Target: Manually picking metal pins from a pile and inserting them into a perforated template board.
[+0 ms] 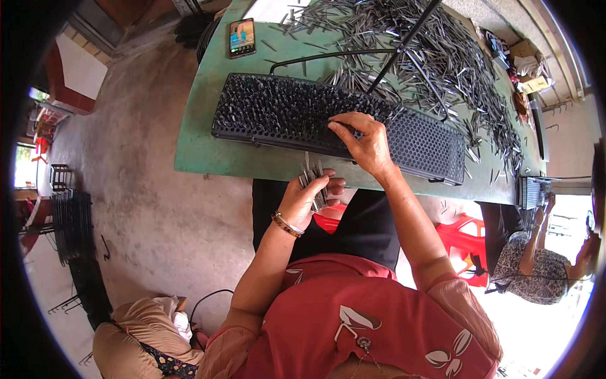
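A long black rack point(429, 142) full of round holes lies at the near edge of the green table. Thin dark metal strips point(271, 107) stand upright in its left and middle parts; the holes at its right end are bare. My right hand point(363, 140) is over the middle of the rack, thumb and forefinger pinched at the strips; what they pinch is too small to make out. Just in front of the table edge, my left hand point(303, 196) grips a bundle of thin metal strips point(317, 184), their ends sticking up past the fingers.
Loose metal strips point(435, 69) are heaped over the far right of the green table point(202, 142). A phone point(242, 38) with a lit screen lies at the far left. Black rods rise behind the rack. Red stools point(464, 243) and another person point(533, 265) are at the right.
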The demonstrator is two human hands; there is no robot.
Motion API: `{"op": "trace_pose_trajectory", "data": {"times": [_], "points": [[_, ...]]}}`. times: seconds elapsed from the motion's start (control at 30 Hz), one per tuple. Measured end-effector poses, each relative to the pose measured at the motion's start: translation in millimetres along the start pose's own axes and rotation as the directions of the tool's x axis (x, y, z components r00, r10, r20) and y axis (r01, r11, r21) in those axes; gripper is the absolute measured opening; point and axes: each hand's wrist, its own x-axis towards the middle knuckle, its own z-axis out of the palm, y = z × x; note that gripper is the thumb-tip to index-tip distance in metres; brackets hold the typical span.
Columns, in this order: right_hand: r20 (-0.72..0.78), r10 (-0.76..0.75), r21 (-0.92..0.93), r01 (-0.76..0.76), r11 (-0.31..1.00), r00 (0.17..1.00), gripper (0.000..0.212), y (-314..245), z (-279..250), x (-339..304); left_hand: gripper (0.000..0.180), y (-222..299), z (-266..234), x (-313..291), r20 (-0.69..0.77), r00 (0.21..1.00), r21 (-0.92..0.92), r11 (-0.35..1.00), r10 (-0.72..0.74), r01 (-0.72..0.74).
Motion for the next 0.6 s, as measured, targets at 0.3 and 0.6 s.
{"op": "trace_pose_trajectory", "data": {"times": [0.3, 0.6], "points": [[-0.036, -0.112, -0.096, 0.108, 0.989, 0.993, 0.015, 4, 9, -6, 0.027, 1, 0, -2, 0.041, 0.999, 0.008, 1.0, -0.003, 0.002], [-0.027, -0.166, -0.227, 0.156, 0.961, 0.986, 0.021, 3, 11, -7, 0.028, 0, 1, -2, 0.037, 0.999, 0.023, 1.0, -0.008, 0.007]]}}
